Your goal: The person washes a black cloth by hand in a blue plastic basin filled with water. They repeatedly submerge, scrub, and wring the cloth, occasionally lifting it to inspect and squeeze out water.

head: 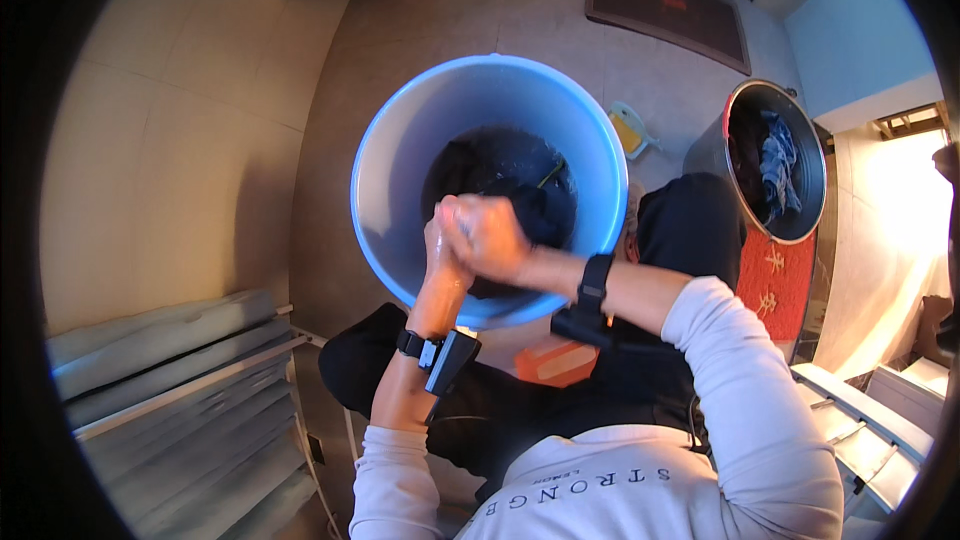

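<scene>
A large blue-white plastic tub (489, 75) stands on the floor between my knees. Dark cloth (536, 202) lies in dark water (502, 144) at its bottom, with a thin yellow-green strip (551, 173) showing among it. Over the near part of the tub, my left hand (444, 244) and my right hand (491, 232) are pressed together. The right hand is blurred and laps across the left. Whether anything is held between them is hidden. My left hand and forearm look wet. Both wrists carry black straps with devices.
A metal bucket (703, 154) with blue patterned cloth (780, 165) stands to the right. Near it lie a white-and-yellow scrubbing brush (630, 131) and a red mat (776, 289). Fabric hangs on a rack (187, 409) at left. Beyond the tub is a brown doormat (660, 11).
</scene>
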Tool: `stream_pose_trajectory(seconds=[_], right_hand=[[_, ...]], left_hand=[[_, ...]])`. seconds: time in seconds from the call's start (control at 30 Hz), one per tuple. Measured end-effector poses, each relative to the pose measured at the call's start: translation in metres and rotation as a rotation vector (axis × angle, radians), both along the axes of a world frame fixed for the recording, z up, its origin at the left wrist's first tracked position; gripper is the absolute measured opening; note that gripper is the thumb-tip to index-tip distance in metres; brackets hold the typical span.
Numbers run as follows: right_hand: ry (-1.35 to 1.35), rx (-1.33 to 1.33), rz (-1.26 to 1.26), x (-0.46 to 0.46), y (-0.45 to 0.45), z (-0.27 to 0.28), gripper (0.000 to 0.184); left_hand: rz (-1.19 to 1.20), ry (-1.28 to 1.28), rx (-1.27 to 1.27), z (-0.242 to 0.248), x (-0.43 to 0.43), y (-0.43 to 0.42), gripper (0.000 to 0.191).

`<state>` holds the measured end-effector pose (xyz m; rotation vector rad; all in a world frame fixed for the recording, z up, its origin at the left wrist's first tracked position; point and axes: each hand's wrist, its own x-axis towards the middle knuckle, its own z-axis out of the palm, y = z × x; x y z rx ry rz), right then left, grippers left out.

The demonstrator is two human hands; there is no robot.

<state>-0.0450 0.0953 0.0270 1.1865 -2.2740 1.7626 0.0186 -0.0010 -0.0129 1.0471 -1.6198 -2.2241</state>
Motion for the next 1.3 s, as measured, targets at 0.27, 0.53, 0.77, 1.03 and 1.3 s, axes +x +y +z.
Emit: stream_pose_trajectory(seconds=[0.27,0.53,0.77,1.03,1.3], right_hand=[[-0.363,-0.014,0.274,-0.056,0.002,-0.023,0.035],[0.277,0.320,0.490,-0.087,0.029,-0.030,0.039],[-0.751,-0.305,0.499,-0.098,0.023,-0.026,0.030],[-0.176,-0.096,0.358,-0.019,0.009,0.008,0.028],[0.047,0.134,-0.104,-0.023,-0.011,-0.032,0.023]], left_hand=[[-0.638,-0.242,-0.839,0.063,0.007,-0.012,0.051],[0.044,0.345,0.007,0.072,0.029,-0.038,0.032],[0.077,0.102,-0.425,0.056,0.007,-0.026,0.039],[0.105,0.162,0.508,0.035,-0.003,-0.024,0.045],[0.310,-0.020,0.406,0.014,-0.014,0.022,0.025]])
